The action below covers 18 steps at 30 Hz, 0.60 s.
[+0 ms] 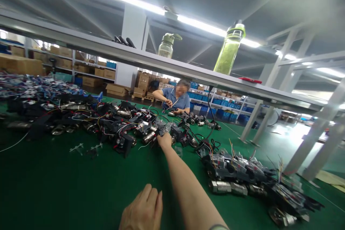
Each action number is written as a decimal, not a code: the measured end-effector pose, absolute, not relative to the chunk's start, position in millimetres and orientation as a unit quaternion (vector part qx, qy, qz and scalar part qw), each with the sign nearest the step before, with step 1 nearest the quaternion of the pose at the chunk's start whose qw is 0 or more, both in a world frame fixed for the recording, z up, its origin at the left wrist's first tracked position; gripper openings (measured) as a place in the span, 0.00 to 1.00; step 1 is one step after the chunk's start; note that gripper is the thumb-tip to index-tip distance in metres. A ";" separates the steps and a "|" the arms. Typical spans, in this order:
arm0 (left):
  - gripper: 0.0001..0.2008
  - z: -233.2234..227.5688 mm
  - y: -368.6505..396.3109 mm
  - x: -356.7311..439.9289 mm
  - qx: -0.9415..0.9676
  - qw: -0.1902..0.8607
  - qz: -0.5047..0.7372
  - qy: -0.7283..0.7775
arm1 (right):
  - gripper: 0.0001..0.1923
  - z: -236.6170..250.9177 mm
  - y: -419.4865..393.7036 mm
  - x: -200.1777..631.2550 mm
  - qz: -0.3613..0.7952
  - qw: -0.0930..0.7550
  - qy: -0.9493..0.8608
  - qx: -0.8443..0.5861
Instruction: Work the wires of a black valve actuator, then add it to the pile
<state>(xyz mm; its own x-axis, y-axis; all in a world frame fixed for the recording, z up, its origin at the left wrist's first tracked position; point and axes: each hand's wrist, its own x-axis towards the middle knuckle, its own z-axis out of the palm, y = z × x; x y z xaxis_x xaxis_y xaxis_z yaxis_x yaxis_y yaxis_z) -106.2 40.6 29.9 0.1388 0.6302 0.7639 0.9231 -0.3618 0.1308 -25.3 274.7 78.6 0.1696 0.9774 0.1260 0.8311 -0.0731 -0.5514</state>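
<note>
Head view: right hand (164, 139) stretched far forward into the parts pile (129, 125), fingers closing on a module (161, 127), grip unclear. Left hand (142, 210) rests flat, near, holding nothing.

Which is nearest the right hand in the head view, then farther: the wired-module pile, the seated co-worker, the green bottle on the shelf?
1. Wired-module pile, touching the right hand.
2. Seated co-worker, across the table.
3. Green bottle, up on the shelf, right.
</note>
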 end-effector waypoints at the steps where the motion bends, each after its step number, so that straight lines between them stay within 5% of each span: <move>1: 0.15 31.9 38.4 -105.7 -0.729 0.164 -0.371 -0.551 | 0.14 78.5 273.3 -22.8 0.151 0.264 -0.619 -0.724; 7: 0.15 44.4 29.4 -103.6 -0.711 0.021 -0.303 -0.634 | 0.13 82.1 241.6 1.9 0.250 0.295 -0.593 -0.706; 10: 0.12 43.5 31.9 -104.2 -0.693 0.042 -0.348 -0.630 | 0.14 81.7 209.7 15.2 0.317 0.311 -0.588 -0.676; 14: 0.25 33.7 36.9 -101.7 -0.680 0.123 -0.417 -0.590 | 0.20 77.0 156.1 34.3 0.398 0.343 -0.577 -0.625; 18: 0.29 28.9 31.2 -92.0 -0.701 0.060 -0.421 -0.573 | 0.20 75.1 101.9 57.1 0.447 0.383 -0.564 -0.580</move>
